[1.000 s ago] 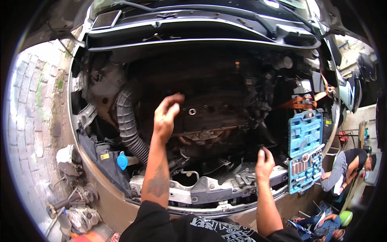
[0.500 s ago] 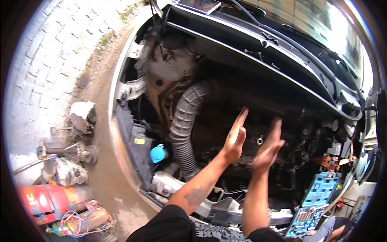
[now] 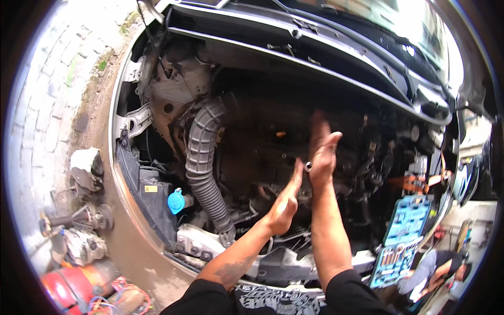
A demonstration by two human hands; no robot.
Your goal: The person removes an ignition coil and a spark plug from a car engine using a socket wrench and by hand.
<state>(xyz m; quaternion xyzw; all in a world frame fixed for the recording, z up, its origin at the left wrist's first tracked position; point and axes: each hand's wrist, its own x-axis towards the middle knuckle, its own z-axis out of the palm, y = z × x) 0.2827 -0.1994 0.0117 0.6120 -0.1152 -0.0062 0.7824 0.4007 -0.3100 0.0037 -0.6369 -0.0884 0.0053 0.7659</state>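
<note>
Both of my bare hands are held over the dark engine bay (image 3: 252,152) of a vehicle, palms facing each other. My left hand (image 3: 285,207) is open, fingers stretched out, and holds nothing. Farther forward, my right hand (image 3: 323,157) is open too, its thumb raised and its fingertips blurred by motion. A small shiny ring-shaped piece (image 3: 308,166) shows beside the right hand; whether it touches the hand I cannot tell. Left of the hands runs a grey ribbed air hose (image 3: 202,142). A blue cap (image 3: 176,201) sits on a black reservoir (image 3: 153,202) at the left.
A blue tool case (image 3: 407,220) with sockets stands open at the right front, near a crouching person (image 3: 438,273). Loose bolts (image 3: 283,49) lie along the cowl. On the ground at left are a red tank (image 3: 68,289), a whitish block (image 3: 86,168) and coloured hoses (image 3: 123,296).
My right hand has moved farther forward and my left hand has drawn back, lower in view. The whole scene has shifted left as my head turned.
</note>
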